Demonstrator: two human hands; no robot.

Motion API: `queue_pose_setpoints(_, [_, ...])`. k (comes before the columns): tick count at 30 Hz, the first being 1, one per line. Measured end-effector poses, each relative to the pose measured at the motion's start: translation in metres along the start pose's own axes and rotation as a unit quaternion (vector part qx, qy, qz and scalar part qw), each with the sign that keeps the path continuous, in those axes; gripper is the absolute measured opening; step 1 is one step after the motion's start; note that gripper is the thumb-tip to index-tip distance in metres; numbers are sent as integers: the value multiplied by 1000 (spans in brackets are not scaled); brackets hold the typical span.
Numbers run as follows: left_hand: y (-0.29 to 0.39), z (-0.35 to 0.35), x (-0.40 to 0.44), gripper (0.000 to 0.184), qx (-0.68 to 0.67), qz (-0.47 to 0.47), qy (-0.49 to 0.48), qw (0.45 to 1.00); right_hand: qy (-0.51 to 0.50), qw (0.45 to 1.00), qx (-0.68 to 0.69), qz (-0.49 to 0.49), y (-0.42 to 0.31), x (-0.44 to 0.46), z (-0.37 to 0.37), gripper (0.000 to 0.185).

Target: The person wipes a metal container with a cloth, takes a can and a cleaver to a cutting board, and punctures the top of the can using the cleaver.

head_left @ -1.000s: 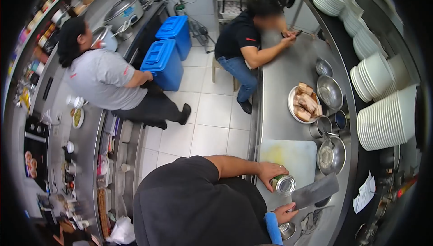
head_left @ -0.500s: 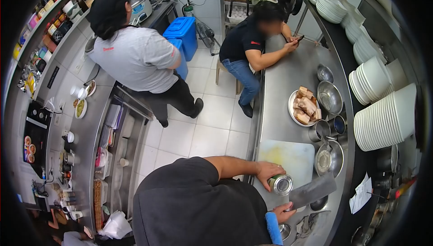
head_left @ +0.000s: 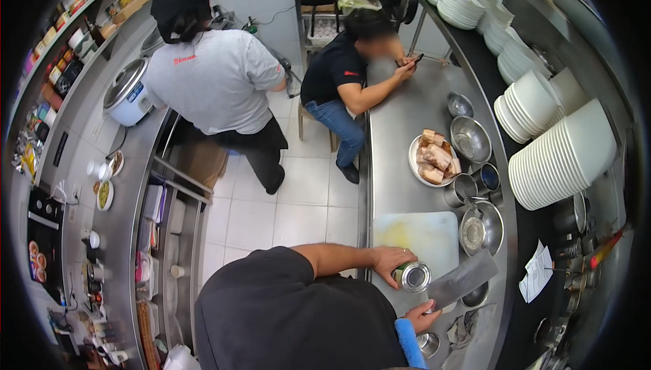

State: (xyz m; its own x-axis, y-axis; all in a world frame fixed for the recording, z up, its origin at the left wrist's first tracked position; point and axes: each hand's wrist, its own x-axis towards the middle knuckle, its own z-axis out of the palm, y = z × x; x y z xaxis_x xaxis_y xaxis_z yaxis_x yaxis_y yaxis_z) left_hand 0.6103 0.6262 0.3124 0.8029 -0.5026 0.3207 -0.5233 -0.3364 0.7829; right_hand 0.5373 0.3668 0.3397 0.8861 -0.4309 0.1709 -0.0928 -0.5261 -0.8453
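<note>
My left hand (head_left: 392, 263) is closed around the side of a tin can (head_left: 415, 277), whose bare metal end faces up. The can is at the near edge of a white cutting board (head_left: 439, 229) with a yellow stain. My right hand (head_left: 422, 316) grips a cleaver (head_left: 465, 280) by its handle. The broad blade points away to the right, its near end close beside the can. Part of the handle is hidden by my fingers. A metal bowl (head_left: 477, 295) sits partly under the blade, and a crumpled cloth (head_left: 462, 333) lies near my right hand.
A plate of meat chunks (head_left: 434, 158), steel bowls (head_left: 470, 139) and metal cups stand beyond the board. Stacked white bowls (head_left: 553, 160) line the right shelf. A seated person (head_left: 339, 92) holds a phone at the counter's far end; another person (head_left: 210, 82) stands at the left counter.
The whole view has shifted, so the counter appears farther left. The standing person has turned and moved toward the left counter. My hands keep hold of the can and cleaver.
</note>
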Motion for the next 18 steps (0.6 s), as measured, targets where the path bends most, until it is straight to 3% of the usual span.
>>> queue_pose_setpoints(2, [2,2,2,107,7,5,6,1000,-12,997,28,71,-41,-7,-4,53])
queue_pose_setpoints(4, [1,-1,1,106,9,4,-7,1000,-20,997,22,76,-29,-5,-2,53])
queue_pose_setpoints(7, [0,3,3,105,7,12,-7,1000,9,1000,-13,27,-10,-6,0,54])
queue_pose_setpoints(9, [0,4,2,106,10,2,-13,1000,48,998,-27,-29,-42,-10,-2,53])
queue_pose_setpoints(12, [5,0,3,106,5,-14,-25,1000,17,1000,-22,-1,-7,-3,1,62])
queue_pose_setpoints(15, [3,2,3,106,4,-2,-16,1000,80,991,-52,-97,20,2,13,61])
queue_pose_setpoints(18, [-4,8,2,107,15,10,-2,1000,48,997,-4,-62,-13,-7,4,55])
